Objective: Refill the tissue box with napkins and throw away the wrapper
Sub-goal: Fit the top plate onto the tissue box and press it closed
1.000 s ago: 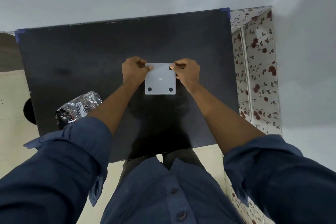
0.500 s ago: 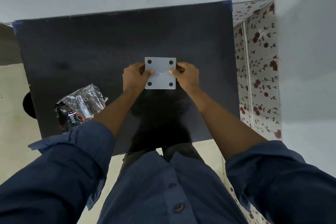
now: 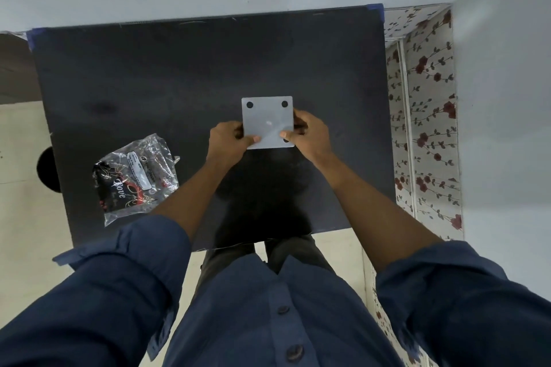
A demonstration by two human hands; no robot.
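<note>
A square white tissue box (image 3: 267, 121) stands in the middle of the black table (image 3: 149, 74), its flat white face with black round feet turned up toward me. My left hand (image 3: 228, 140) grips its near left corner and my right hand (image 3: 308, 134) grips its near right corner, thumbs on top. The two near feet are hidden under my thumbs. A crumpled clear plastic wrapper (image 3: 135, 176) with black and red print lies at the table's near left, apart from both hands.
The table stands against a pale wall. A floral-patterned surface (image 3: 423, 116) runs along its right side. A dark round object (image 3: 47, 170) sits on the cream floor past the table's left edge. My legs are at the near edge.
Both hands slid from the box's far corners to its near corners. The two far black feet are now uncovered. The box stays in the table's middle.
</note>
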